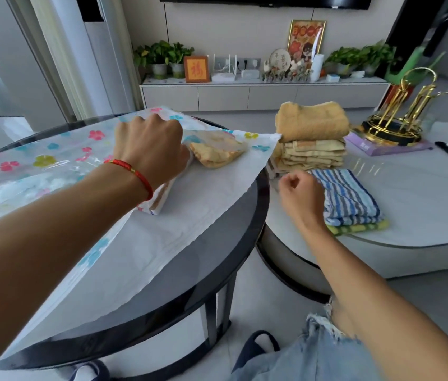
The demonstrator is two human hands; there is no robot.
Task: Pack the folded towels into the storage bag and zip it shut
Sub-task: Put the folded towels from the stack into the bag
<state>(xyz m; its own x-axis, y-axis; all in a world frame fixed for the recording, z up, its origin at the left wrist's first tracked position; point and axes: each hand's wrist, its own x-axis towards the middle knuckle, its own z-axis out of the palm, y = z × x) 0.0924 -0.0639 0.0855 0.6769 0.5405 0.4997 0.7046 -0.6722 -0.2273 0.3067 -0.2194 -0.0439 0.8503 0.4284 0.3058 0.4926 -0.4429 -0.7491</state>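
Left hand [148,149]: fingers curled shut, gripping the storage bag [52,166] at its mouth, upper flap lifted. Right hand [301,195]: loose fist, holding nothing, just left of striped towel [346,196]. One tan towel [217,152] already inside; folded stack [313,141] waits far right. Advice: keep mouth held wide. Bag overhangs dark table's [217,284] near edge; open gap between tables.

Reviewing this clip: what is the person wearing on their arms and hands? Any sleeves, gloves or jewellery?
Both forearms are bare: no sleeves or gloves in view. The left hand has a red cord bracelet with a small gold bead at the wrist. The right hand and its wrist carry nothing. No rings are visible.
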